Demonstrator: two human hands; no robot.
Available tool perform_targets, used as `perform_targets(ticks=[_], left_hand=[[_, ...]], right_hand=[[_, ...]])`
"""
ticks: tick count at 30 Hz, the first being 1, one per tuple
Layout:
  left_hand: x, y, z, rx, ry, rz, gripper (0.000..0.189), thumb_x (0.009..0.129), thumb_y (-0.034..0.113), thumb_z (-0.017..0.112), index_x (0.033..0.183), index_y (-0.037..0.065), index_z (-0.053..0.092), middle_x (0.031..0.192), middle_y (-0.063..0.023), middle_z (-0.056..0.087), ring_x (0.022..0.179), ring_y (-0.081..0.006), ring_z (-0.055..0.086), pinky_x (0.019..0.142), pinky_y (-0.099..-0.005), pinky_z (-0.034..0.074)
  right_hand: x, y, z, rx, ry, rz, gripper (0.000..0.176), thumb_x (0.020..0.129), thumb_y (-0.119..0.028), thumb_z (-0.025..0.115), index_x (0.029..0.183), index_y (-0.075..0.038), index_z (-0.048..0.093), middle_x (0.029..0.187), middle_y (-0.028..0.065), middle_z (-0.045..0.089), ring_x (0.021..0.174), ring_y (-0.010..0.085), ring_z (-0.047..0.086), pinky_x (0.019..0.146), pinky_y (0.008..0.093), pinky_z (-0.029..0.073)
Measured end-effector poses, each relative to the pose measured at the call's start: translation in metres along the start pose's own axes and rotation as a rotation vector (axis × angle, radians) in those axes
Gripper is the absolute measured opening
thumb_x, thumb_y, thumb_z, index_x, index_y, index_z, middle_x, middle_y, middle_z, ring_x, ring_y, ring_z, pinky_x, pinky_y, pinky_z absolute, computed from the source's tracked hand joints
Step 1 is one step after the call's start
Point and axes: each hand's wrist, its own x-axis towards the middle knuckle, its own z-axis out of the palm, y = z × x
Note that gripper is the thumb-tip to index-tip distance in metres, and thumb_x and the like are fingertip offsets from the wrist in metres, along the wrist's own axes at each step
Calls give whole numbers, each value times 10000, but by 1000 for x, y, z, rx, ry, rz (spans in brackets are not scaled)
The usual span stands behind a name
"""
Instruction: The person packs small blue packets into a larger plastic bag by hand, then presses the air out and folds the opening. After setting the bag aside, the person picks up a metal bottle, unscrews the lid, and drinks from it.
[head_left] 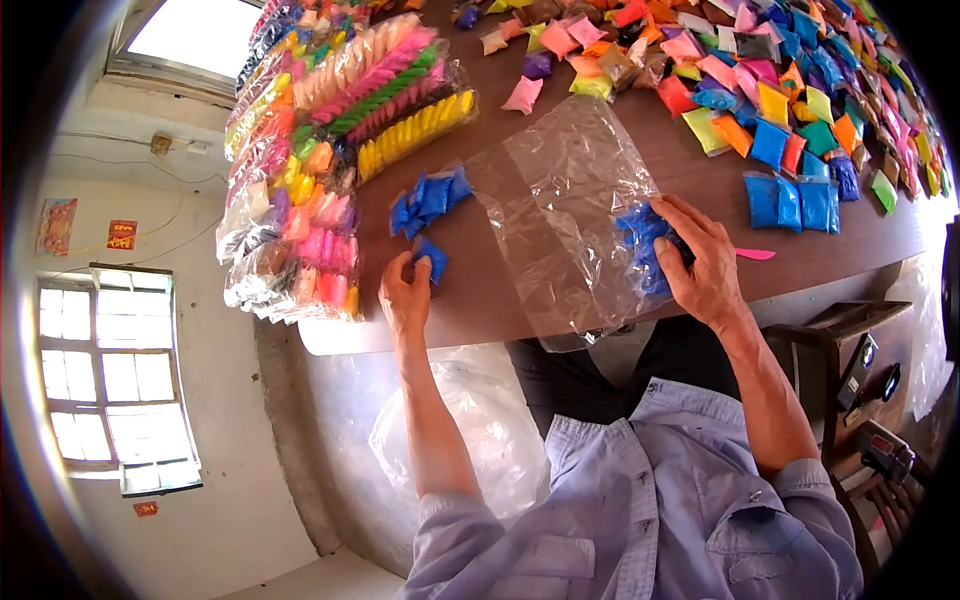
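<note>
A large clear plastic bag (560, 190) lies flat across the brown table, with several blue packets (640, 245) bunched at its right end. My right hand (705, 262) is closed over that end, thumb and fingers gripping the bag around the packets. To the left, my left hand (405, 295) pinches a small blue packet (431, 258) resting at the table surface. Just beyond it lies a loose cluster of blue packets (430, 200), beside the left edge of the bag. How many packets are in the bag is hidden by film and fingers.
Stacked bags of coloured packets (300, 230) line the table's left side. A large heap of loose coloured packets (780, 90) covers the far right. Several blue packets (790, 203) sit in front of it. A pink plastic strip (756, 254) lies right of my right hand.
</note>
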Motion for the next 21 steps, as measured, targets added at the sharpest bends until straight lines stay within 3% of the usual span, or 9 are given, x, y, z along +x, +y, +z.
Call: perform_targets(ticks=[3, 5, 8, 12, 17, 21], left_hand=[[-4, -10, 0, -84, -26, 28, 437, 901, 283, 869, 1201, -14, 759, 1129, -162, 772, 906, -247, 744, 823, -396, 596], [-13, 19, -15, -335, -164, -226, 464, 900, 226, 891, 1261, -19, 735, 1043, -101, 760, 844, -168, 715, 726, -312, 587], [-15, 1, -19, -502, -308, -276, 427, 903, 166, 895, 1241, -24, 715, 949, -43, 720, 773, -97, 657, 658, -236, 547], [-25, 16, -35, -747, -301, -268, 283, 939, 142, 855, 1118, -7, 693, 894, -26, 695, 694, -78, 588, 624, -239, 502], [-35, 98, -28, -870, -278, -138, 283, 968, 136, 826, 1162, -25, 700, 903, -27, 707, 708, -85, 609, 645, -246, 507], [-45, 160, 17, -692, -444, -18, 304, 974, 147, 826, 1227, 2, 743, 987, -27, 745, 836, -87, 686, 712, -265, 590]], right_hand=[[-1, 1, 1, -1, 12, 2, 467, 972, -198, 684, 1421, -68, 689, 1444, 183, 687, 1301, 373, 658, 1104, 468, 465], [0, 0, 0, 5, 12, 4, 464, 973, -204, 682, 1418, -69, 691, 1441, 184, 688, 1300, 377, 658, 1107, 471, 465], [1, 0, 0, 19, 15, 6, 461, 971, -204, 684, 1412, -70, 695, 1434, 186, 692, 1296, 382, 659, 1108, 473, 467], [0, 0, 1, 19, 17, 15, 465, 958, -187, 692, 1409, -73, 697, 1423, 186, 698, 1288, 384, 662, 1105, 471, 471], [0, 0, 1, 20, 13, 16, 466, 944, -167, 700, 1400, -70, 699, 1419, 186, 699, 1287, 381, 663, 1099, 471, 475], [2, -2, 0, 25, 14, 14, 469, 936, -153, 703, 1395, -58, 695, 1415, 185, 700, 1295, 377, 660, 1090, 467, 475]])
